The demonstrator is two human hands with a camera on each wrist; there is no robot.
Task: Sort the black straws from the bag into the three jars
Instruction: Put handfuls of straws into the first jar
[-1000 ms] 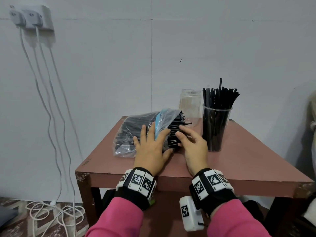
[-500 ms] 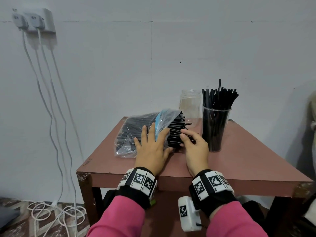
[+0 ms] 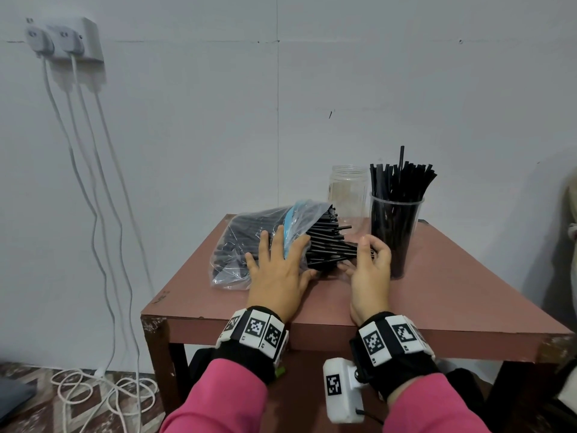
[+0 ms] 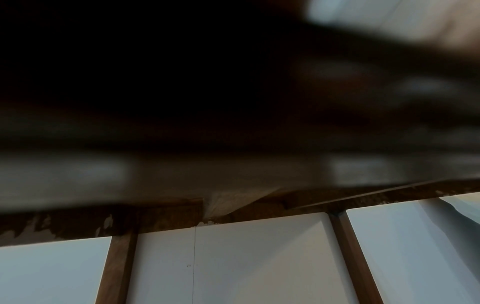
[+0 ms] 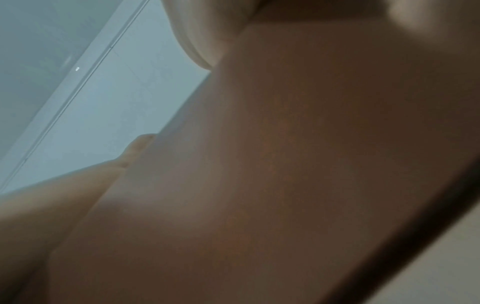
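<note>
While the flat left hand (image 3: 278, 270) hides the bag (image 3: 240, 245), the right hand (image 3: 371, 270) pinches straws (image 3: 331, 251).

Our left hand (image 3: 278, 270) lies palm down, fingers straight and spread, pressing flat, the thumb angled out to the right. Our right hand (image 3: 371, 273) sits just beside it, its fingers (image 3: 373, 250) curled inward and the thumb tucked low toward the left hand. Both forearms reach forward in pink sleeves (image 3: 218, 398), each wrist wrapped in a black band (image 3: 249, 348) carrying white blocks with black-and-white square markers. The wrist views show only blurred skin, too close to read.
</note>
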